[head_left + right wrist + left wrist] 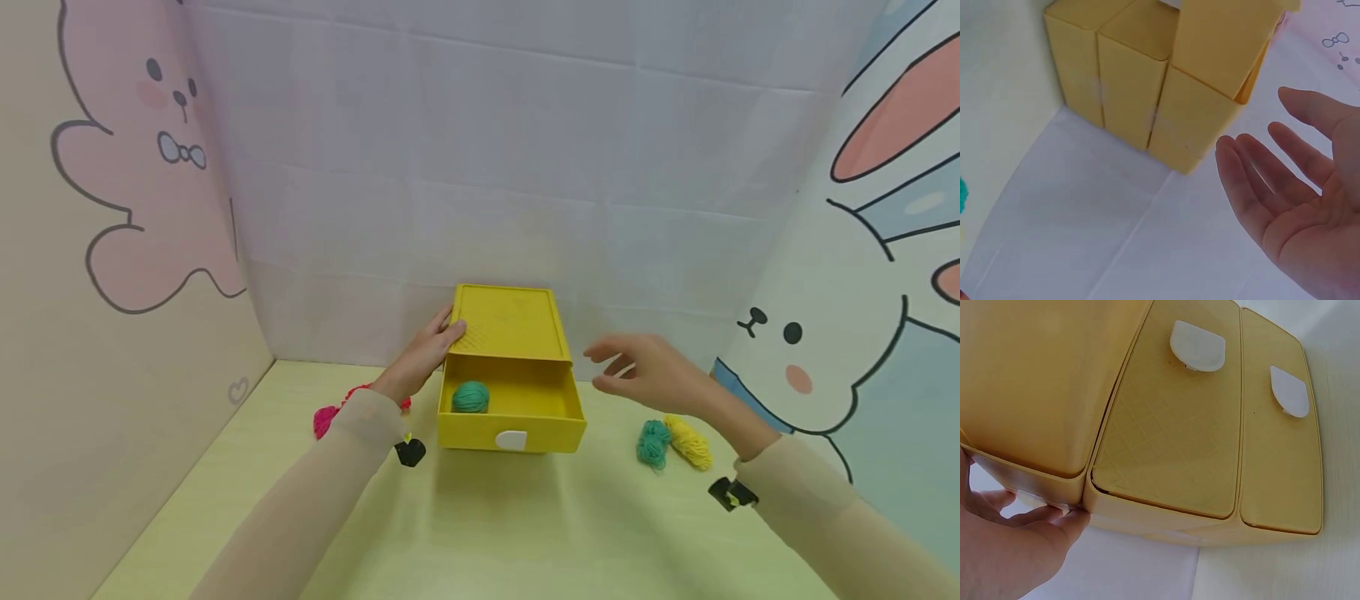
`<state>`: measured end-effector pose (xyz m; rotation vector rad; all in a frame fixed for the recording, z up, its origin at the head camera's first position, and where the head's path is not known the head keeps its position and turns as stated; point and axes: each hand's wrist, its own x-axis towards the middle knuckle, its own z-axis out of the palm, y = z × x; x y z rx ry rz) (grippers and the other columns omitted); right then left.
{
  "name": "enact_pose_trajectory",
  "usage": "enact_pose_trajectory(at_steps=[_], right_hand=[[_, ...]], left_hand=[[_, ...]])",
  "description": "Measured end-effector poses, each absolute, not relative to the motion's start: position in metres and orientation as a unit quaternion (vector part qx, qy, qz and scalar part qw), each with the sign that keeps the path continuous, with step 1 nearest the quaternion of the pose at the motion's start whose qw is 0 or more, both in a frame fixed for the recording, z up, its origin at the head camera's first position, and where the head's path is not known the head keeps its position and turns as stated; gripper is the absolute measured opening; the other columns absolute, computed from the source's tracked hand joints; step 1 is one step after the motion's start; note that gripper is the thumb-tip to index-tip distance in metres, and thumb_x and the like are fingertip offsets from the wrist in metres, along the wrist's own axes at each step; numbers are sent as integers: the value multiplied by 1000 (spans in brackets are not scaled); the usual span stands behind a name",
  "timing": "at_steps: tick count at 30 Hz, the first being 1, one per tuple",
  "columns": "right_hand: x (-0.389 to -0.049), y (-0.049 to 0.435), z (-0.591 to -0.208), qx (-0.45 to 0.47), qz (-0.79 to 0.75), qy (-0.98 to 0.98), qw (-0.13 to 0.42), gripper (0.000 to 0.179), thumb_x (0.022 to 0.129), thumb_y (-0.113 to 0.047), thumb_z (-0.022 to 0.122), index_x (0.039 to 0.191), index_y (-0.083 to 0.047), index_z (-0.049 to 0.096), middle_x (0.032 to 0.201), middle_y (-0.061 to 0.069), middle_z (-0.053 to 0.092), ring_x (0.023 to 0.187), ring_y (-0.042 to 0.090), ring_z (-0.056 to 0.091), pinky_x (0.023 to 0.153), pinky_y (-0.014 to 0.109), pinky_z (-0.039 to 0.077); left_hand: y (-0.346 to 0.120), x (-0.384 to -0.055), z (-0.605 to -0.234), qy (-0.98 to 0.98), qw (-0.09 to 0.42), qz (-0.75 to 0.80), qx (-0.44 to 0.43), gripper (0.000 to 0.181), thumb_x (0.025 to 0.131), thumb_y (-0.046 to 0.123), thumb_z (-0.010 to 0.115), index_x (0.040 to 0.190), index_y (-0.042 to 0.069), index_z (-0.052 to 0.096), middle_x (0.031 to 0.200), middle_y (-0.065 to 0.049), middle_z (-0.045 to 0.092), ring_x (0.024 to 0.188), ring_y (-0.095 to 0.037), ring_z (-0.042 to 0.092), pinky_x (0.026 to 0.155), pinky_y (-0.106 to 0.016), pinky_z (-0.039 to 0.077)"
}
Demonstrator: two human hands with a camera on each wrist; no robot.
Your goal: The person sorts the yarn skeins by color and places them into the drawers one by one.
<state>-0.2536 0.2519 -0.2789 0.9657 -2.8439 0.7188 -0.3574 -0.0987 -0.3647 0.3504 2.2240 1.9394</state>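
Note:
A yellow drawer cabinet (513, 317) stands against the back wall, its top drawer (465, 433) pulled out. In that drawer's left part lies a teal yarn ball (470, 397). My left hand (422, 354) holds the cabinet at its upper left edge, thumb on top and fingers along the side. The left wrist view shows the bent fingers (1054, 525) against the side wall, near two lower drawers with white pulls. Just right of the cabinet, my right hand (645, 371) hovers with nothing in it, fingers loosely bent and spread from the thumb.
To the right on the table (517, 533) lie a teal yarn bundle (654, 444) and a yellow one (688, 442). Pink-red yarn (325, 421) lies at the left, partly hidden by my left arm. Walls with cartoon animals flank both sides.

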Motion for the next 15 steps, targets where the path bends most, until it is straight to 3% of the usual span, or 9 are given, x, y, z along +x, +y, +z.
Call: enact_pose_trajectory(at_steps=[9, 15], right_hand=[[-248, 296, -317, 266, 207, -940, 56, 41, 98, -16, 79, 134, 0, 68, 124, 20, 73, 97, 28, 76, 80, 40, 65], [-250, 319, -348, 228, 210, -950, 31, 46, 97, -19, 79, 136, 2, 65, 124, 25, 71, 98, 32, 76, 82, 45, 65]], left_hand=[[-98, -357, -366, 743, 86, 654, 112, 71, 113, 44, 49, 172, 30, 13, 175, -6, 27, 152, -33, 42, 125, -59, 31], [-98, -359, -366, 746, 89, 651, 108, 71, 113, 45, 48, 172, 31, 12, 174, -7, 29, 151, -32, 44, 125, -59, 31]])
